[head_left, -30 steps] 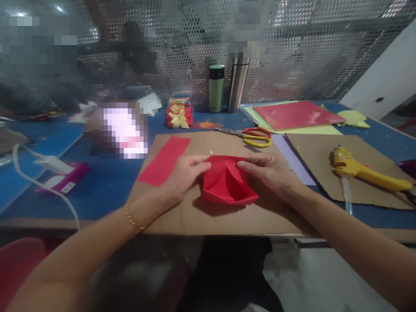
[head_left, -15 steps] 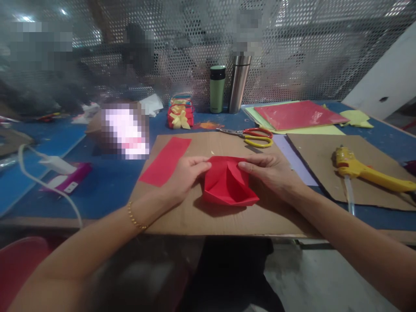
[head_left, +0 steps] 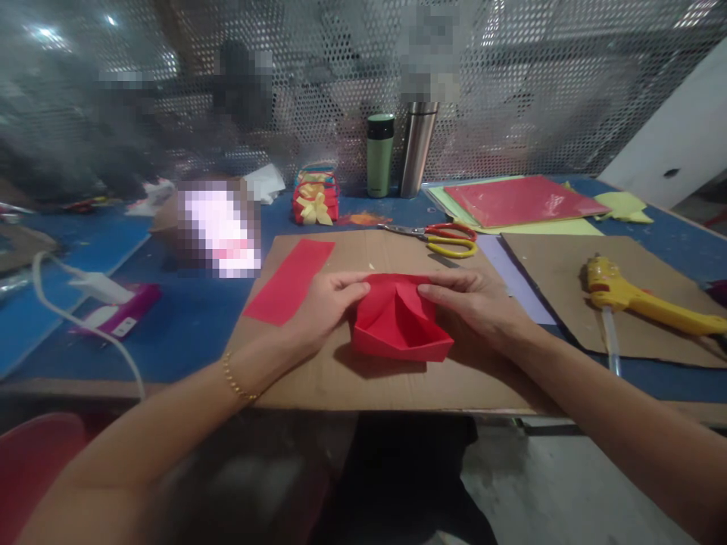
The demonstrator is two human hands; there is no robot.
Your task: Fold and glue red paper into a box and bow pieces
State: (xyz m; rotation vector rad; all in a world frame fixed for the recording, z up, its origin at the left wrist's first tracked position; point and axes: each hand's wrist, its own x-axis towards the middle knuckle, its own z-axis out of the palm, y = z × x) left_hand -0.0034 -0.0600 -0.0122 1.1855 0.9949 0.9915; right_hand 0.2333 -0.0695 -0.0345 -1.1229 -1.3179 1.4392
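Note:
A folded red paper piece (head_left: 400, 341) is held between both hands over a cardboard sheet (head_left: 318, 386); its near side forms an open pocket with a pointed flap behind. My left hand (head_left: 332, 306) pinches its upper left edge between thumb and fingers. At the upper right edge, my right hand (head_left: 469, 299) has the same kind of pinch. A flat red paper strip (head_left: 291, 281) lies on the cardboard to the left, by my left hand. Beyond my right hand rest scissors (head_left: 448, 238) with red and yellow handles.
A yellow glue gun (head_left: 641, 299) lies on another cardboard piece (head_left: 545, 265) at right. Farther back are coloured sheets (head_left: 522, 198), a green tumbler (head_left: 379, 159), a steel flask (head_left: 419, 151) and a small red-and-yellow paper craft (head_left: 316, 197). A white cable (head_left: 119, 344) crosses the left side.
The red paper's near pocket has tilted and spread slightly wider. Both hands keep their pinch in almost the same place.

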